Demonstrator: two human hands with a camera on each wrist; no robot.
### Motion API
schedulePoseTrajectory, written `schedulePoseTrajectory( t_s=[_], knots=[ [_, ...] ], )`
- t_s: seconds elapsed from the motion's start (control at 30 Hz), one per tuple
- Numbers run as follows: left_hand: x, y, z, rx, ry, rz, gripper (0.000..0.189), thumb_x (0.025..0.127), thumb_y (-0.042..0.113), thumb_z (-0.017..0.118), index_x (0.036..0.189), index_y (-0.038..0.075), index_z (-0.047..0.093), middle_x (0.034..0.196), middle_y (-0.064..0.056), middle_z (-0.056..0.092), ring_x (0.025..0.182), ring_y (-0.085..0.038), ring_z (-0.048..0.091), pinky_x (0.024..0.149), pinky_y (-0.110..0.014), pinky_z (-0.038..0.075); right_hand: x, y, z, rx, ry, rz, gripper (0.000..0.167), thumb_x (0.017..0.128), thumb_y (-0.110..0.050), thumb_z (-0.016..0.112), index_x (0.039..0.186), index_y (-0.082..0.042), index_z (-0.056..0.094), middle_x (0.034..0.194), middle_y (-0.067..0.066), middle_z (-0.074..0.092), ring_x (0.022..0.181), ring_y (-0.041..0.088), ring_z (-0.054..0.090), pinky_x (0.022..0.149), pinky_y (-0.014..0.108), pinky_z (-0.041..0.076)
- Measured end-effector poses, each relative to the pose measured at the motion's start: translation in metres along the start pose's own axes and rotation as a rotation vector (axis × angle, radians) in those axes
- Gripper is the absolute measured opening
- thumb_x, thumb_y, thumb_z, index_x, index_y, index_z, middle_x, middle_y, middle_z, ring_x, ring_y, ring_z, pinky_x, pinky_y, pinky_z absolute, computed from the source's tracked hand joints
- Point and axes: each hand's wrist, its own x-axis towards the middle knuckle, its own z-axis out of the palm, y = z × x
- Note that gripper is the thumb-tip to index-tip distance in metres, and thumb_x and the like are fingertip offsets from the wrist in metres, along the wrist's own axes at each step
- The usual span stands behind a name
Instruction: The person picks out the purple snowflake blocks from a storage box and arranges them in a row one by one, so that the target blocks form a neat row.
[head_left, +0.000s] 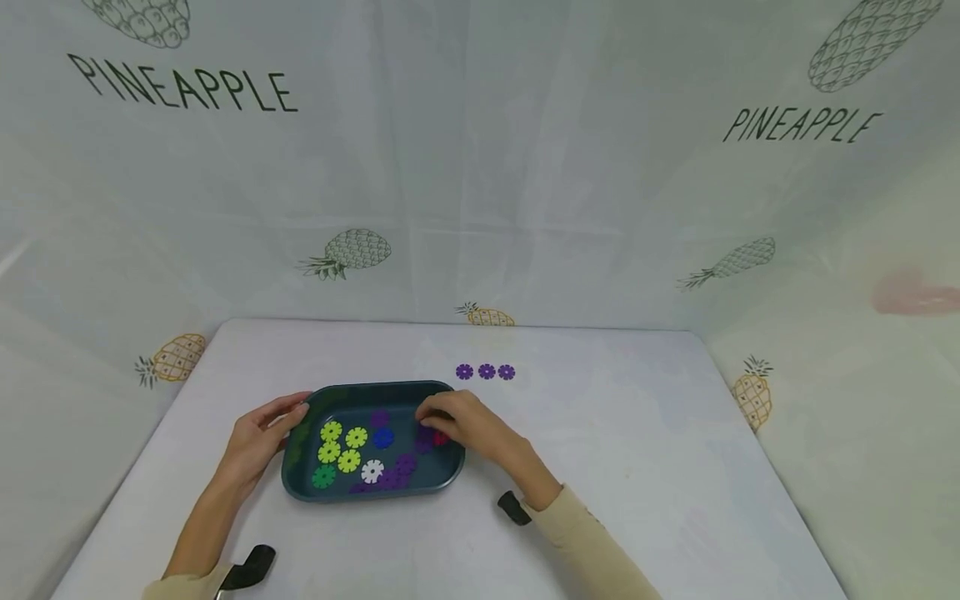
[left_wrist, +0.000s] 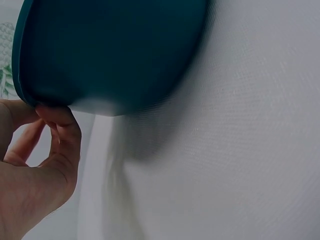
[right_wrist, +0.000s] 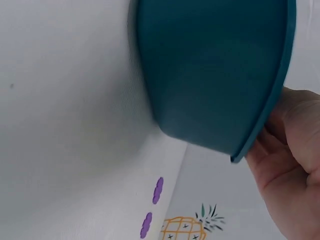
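Note:
A dark teal tray (head_left: 367, 492) lies on the table with notched, flower-like plastic discs inside. My left hand (head_left: 258, 437) grips its left end, thumb on the rim; the left wrist view shows fingertips at the tray wall (left_wrist: 115, 55). Over the tray's right end, my right hand (head_left: 468, 425) reaches in with curled fingers, close above a purple disc (head_left: 424, 442) and a red disc (head_left: 441, 438). I cannot tell whether its fingertips hold a disc. Several yellow discs (head_left: 348, 460), a green disc (head_left: 323, 476), a white disc (head_left: 372, 471) and a blue disc (head_left: 383, 437) lie farther left.
Three purple discs (head_left: 486, 372) form a row on the white table (head_left: 615, 433) behind the tray. Two of them show in the right wrist view, below the tray. A pale curtain (head_left: 510, 167) with pineapple prints hangs behind the table.

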Motion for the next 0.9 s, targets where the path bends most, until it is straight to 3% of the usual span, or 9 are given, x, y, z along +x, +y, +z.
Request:
schedulePoseTrajectory(
  t_s=[0.3,0.6,0.77,0.9],
  knots=[
    [0.002,0.0,-0.004,-0.002,-0.017,-0.002,0.062,0.102,0.045,0.063,0.149,0.006,0.054,0.12,0.019,0.059,0.107,-0.006,0.059,0.082,-0.024,0.053,-0.009,0.017,-0.01,0.186,0.251,0.076,0.012,0.097,-0.007,0.071,0.108,-0.005,0.075,0.103,0.003,0.076,0.089,0.01,0.069,0.081,0.024,0.057],
    [0.002,0.001,-0.001,-0.023,-0.014,-0.002,0.064,0.101,0.046,0.064,0.149,0.005,0.053,0.12,0.02,0.06,0.107,-0.005,0.061,0.083,-0.023,0.053,-0.023,0.041,-0.022,0.38,0.497,0.309,0.015,0.096,0.0,0.071,0.111,0.001,0.072,0.1,0.012,0.073,0.09,0.024,0.073,0.078,0.028,0.059],
    [0.001,0.001,-0.001,-0.017,-0.005,-0.002,0.064,0.101,0.046,0.064,0.149,0.005,0.053,0.12,0.018,0.059,0.106,-0.005,0.061,0.083,-0.023,0.054,-0.032,0.051,-0.03,0.43,0.553,0.409,0.018,0.097,-0.001,0.07,0.114,0.004,0.071,0.102,0.018,0.072,0.09,0.032,0.073,0.08,0.031,0.059],
    [0.0,0.001,0.001,-0.025,-0.004,0.004,0.064,0.101,0.046,0.064,0.149,0.005,0.053,0.121,0.017,0.059,0.106,-0.006,0.061,0.083,-0.023,0.054,-0.04,0.059,-0.034,0.419,0.578,0.46,0.018,0.096,-0.002,0.071,0.113,0.001,0.071,0.102,0.014,0.072,0.09,0.027,0.073,0.08,0.024,0.058]
  ],
)
